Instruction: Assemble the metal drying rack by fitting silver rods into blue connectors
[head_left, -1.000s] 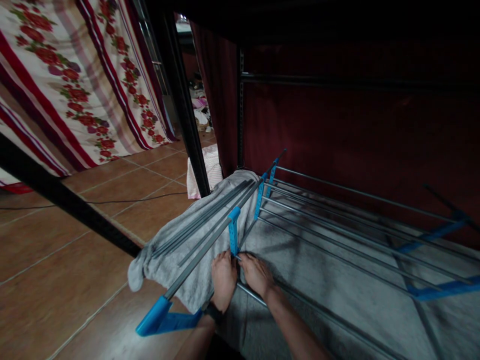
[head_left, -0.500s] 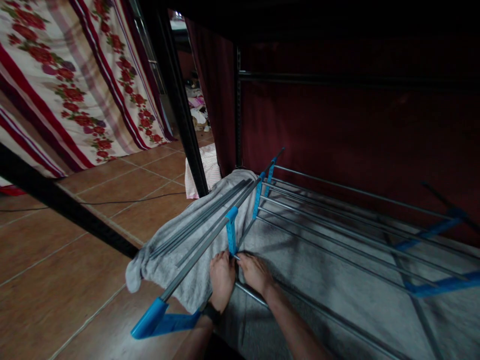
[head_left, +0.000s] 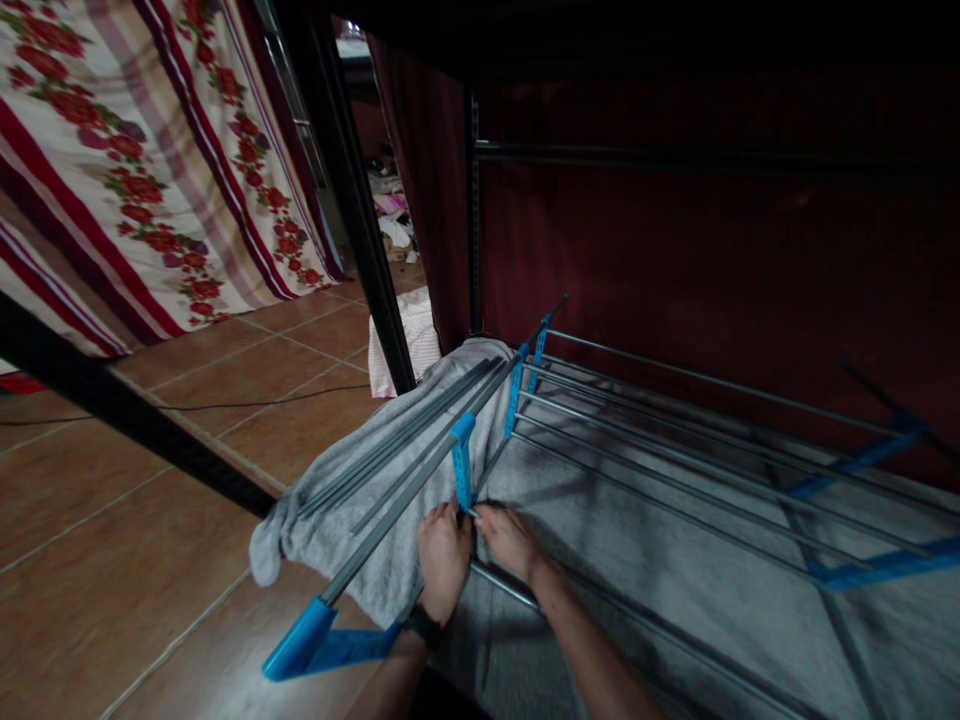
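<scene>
A partly assembled rack of grey metal tubes (head_left: 660,465) and blue plastic brackets lies on a grey blanket (head_left: 600,530). My left hand (head_left: 445,550) is closed around the lower end of an upright blue bracket (head_left: 463,465). Close beside it, my right hand (head_left: 508,540) pinches a thin metal rod (head_left: 474,513), whose tip shows against the foot of that bracket. Whether the tip sits inside the bracket is hidden by my fingers. Below my hands runs another metal tube (head_left: 504,584). A larger blue end piece (head_left: 322,640) caps the rack's near left side.
Several loose grey tubes (head_left: 397,440) lie on the blanket at the left. Black frame posts (head_left: 367,210) and a low black bar (head_left: 135,415) stand around me. Brown tiles (head_left: 172,540) and a dark cable (head_left: 247,403) are at the left, near a floral curtain (head_left: 150,170).
Almost nothing differs. Both hands stay at the foot of the same blue bracket, and the view has shifted very slightly.
</scene>
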